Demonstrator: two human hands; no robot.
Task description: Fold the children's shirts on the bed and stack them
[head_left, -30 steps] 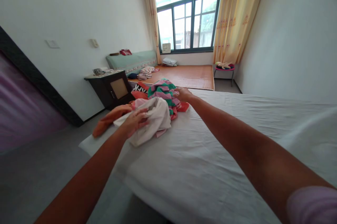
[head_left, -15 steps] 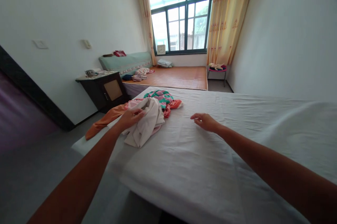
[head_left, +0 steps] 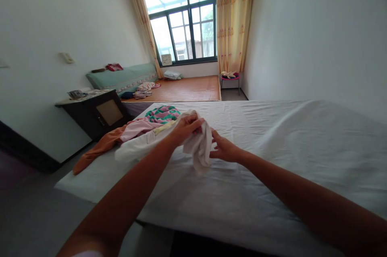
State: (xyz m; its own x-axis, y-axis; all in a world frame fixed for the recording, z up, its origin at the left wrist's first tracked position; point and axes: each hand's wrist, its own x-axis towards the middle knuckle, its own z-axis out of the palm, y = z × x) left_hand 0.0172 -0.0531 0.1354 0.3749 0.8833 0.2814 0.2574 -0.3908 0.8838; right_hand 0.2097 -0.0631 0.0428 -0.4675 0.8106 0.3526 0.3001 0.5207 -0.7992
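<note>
My left hand is closed on a bunched off-white garment, lifted over the bed; its exact kind does not show. My right hand is at the garment's right edge, thumb and fingers apart, the fingertips touching or almost touching the fabric. On the bed, left of my hands, lies a pile of clothes: a green-and-pink patterned piece, a pale pink piece, a white piece with a label, and an orange-brown piece toward the edge.
A dark bedside cabinet stands past the bed's left side. Behind is a second bed with a brown mat, bearing folded cloths. A small stool stands near the curtain. The near bed's edge drops off at the front left.
My left hand has carried the off-white garment rightward, away from the pile, and it now meets my right hand. The view has turned somewhat to the right.
</note>
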